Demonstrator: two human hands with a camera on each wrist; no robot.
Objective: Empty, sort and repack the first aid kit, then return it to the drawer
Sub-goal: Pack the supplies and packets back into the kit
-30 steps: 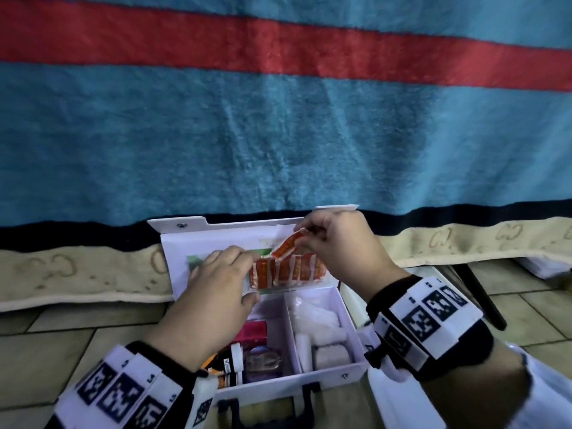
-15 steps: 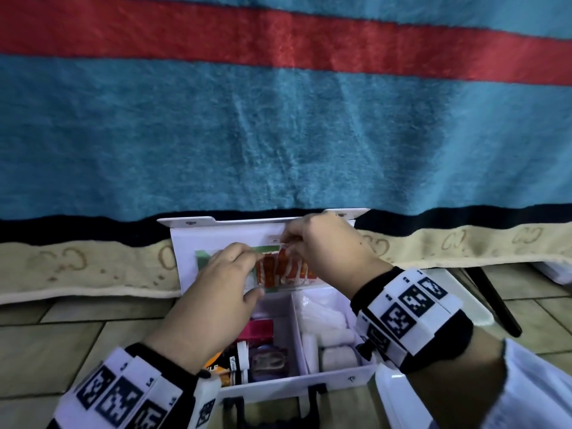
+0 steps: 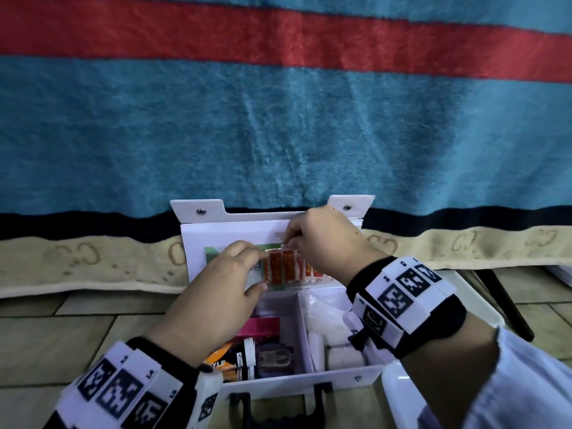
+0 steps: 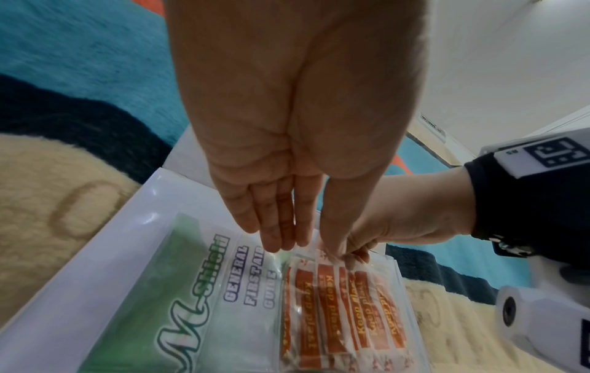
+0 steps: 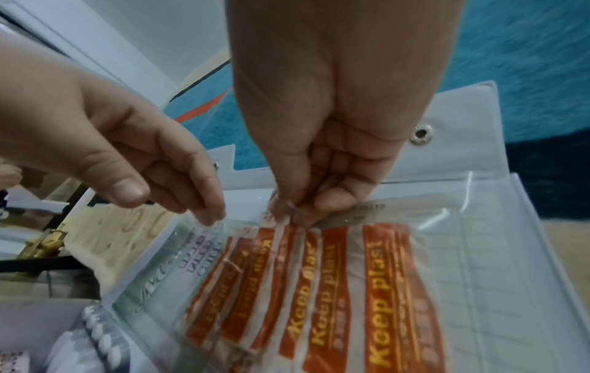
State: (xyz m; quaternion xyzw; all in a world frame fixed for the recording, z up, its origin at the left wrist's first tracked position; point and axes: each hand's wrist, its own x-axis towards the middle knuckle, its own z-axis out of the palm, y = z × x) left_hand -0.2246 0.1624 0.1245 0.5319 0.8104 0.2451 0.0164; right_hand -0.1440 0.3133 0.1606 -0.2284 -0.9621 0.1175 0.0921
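Note:
The white first aid kit (image 3: 340,377) stands open on the tiled floor, its lid (image 3: 216,239) upright against the blanket. A clear pocket on the lid holds a green first aid guide (image 4: 198,302) and several orange plaster strips (image 3: 283,267) (image 5: 335,290). My right hand (image 3: 286,243) (image 5: 293,214) pinches the top ends of the plasters at the pocket mouth. My left hand (image 3: 258,269) (image 4: 303,246) touches the pocket's upper edge with straight fingers just left of the plasters, the thumb apart.
The kit's left compartment holds a pink pack (image 3: 263,325), an orange box (image 3: 221,363) and small packets; the right holds white gauze rolls (image 3: 337,354). A black handle (image 3: 278,407) faces me. A white tray (image 3: 399,385) lies right. A blue blanket (image 3: 278,134) hangs behind.
My right hand has brought the raised, bent plaster strip down so it lies with the others in the lid pocket. My left hand stays at the pocket edge.

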